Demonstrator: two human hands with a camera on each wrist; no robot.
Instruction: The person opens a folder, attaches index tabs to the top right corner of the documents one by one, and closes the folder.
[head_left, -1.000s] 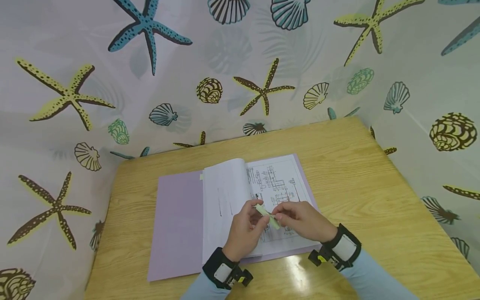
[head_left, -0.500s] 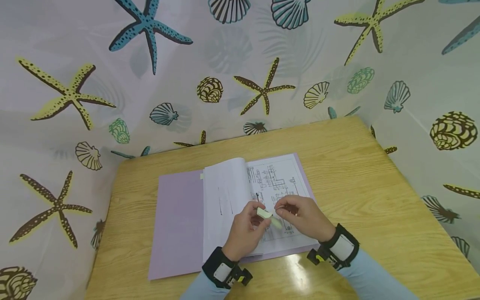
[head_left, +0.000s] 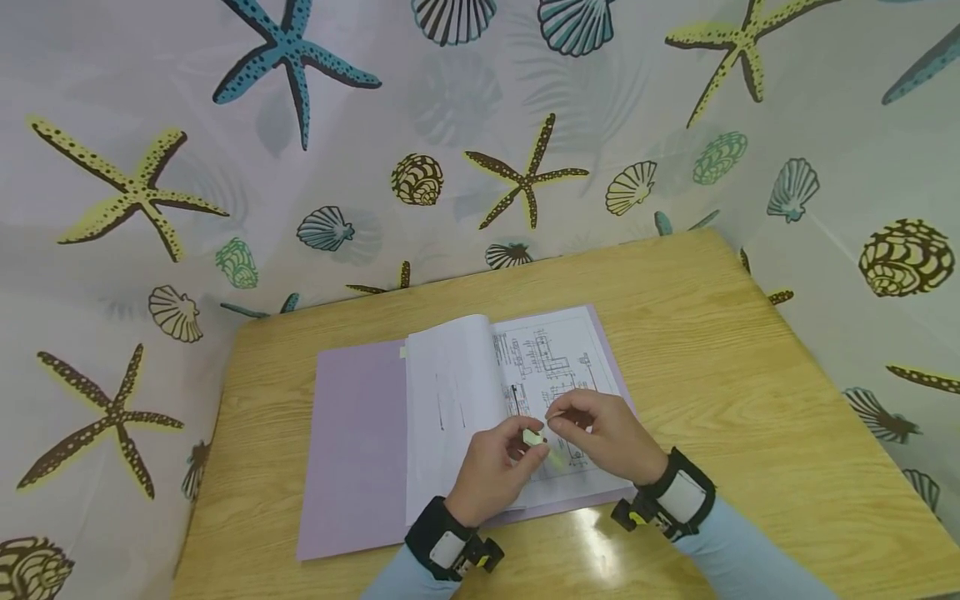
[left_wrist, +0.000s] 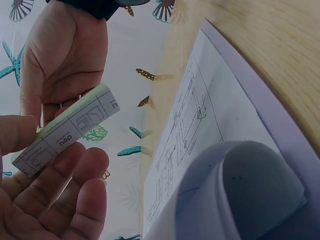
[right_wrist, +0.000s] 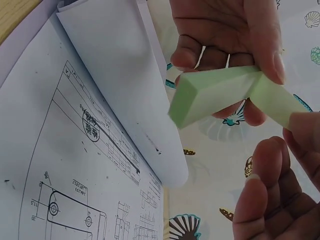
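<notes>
The left hand point(head_left: 491, 467) grips a small pale-green block point(head_left: 534, 437) between thumb and curled fingers, above the near right part of an open booklet point(head_left: 457, 392). The right hand point(head_left: 607, 433) meets it from the right; its fingertips pinch a thin green sheet point(right_wrist: 277, 100) that comes off the block's end. Both hands are closed on the same item, neither flat nor idle.

Judgement on the step in hand: a single sheet appears to be in the course of separation from the block. To do it well, the left hand should hold the block steady by its long sides, and the right should draw the sheet away slowly along the glued edge, so that only one leaf lifts and it does not curl or tear.

The block is a narrow rectangular bar, matt light green on its faces. In the left wrist view its underside point(left_wrist: 67, 130) carries a white printed label with small pictograms and lettering.

The booklet lies on a wooden surface point(head_left: 712, 350), lilac cover point(head_left: 360, 433) spread to the left, one page point(head_left: 450, 375) arched upward, and a line drawing point(head_left: 551, 358) on the right page. A curtain with starfish and shells point(head_left: 300, 125) stands behind.
</notes>
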